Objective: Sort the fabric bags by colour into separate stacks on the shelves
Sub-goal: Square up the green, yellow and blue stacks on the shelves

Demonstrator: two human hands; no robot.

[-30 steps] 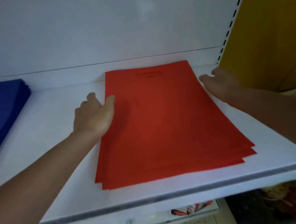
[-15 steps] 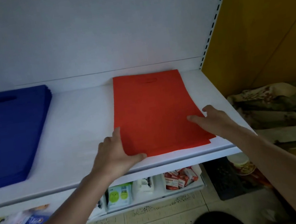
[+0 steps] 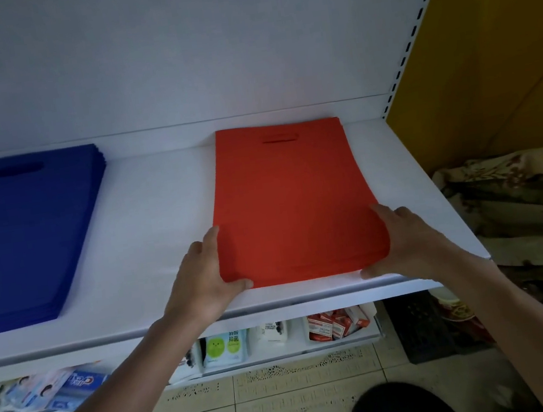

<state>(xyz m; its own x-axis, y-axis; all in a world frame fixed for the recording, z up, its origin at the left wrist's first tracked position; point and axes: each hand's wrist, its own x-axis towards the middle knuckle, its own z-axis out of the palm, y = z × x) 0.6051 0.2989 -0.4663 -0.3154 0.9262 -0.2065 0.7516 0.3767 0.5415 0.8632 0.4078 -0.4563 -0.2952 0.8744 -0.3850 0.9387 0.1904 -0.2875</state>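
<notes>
A stack of red fabric bags [image 3: 291, 199] lies flat on the white shelf [image 3: 157, 214], its cut-out handle toward the back wall. My left hand [image 3: 203, 277] touches the stack's near left corner, fingers straight along the left edge and thumb along the front edge. At the near right corner my right hand [image 3: 406, 246] brackets the stack the same way. A stack of blue fabric bags [image 3: 22, 235] lies on the same shelf at the far left, apart from both hands.
A lower shelf [image 3: 283, 356] holds small packets and boxes. To the right of the shelving stand a yellow wall [image 3: 492, 55], a patterned cloth bundle [image 3: 518, 201] and a dark crate [image 3: 424, 327] on the tiled floor.
Both hands slid from the far sides of the red stack down to its near corners. The stack's edges look more even than before. The view pulled back, showing the blue stack.
</notes>
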